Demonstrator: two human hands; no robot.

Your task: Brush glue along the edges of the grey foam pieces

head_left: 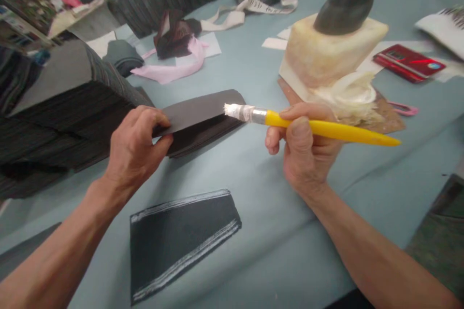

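My left hand (139,142) pinches the near end of a dark flat panel (203,108) between thumb and fingers, lifted a little above more dark panels (206,137) beneath it. A yellow-handled paintbrush (326,130) is gripped in my right hand (308,142); its bristles are coated with white paste, and the tip appears at the panel's right part. Whether it touches cannot be told. Below lies a separate dark panel (177,241) with white streaks along its two long edges. White paste (348,99) is heaped on a brown board (389,111) behind my right hand.
Tall stacks of dark pieces (61,82) stand at left. A yellowish block (333,48) carrying a black post rises behind the paste. Pink cloth (174,67), a white strip (253,7) and a red packet (408,63) lie on the table (290,251).
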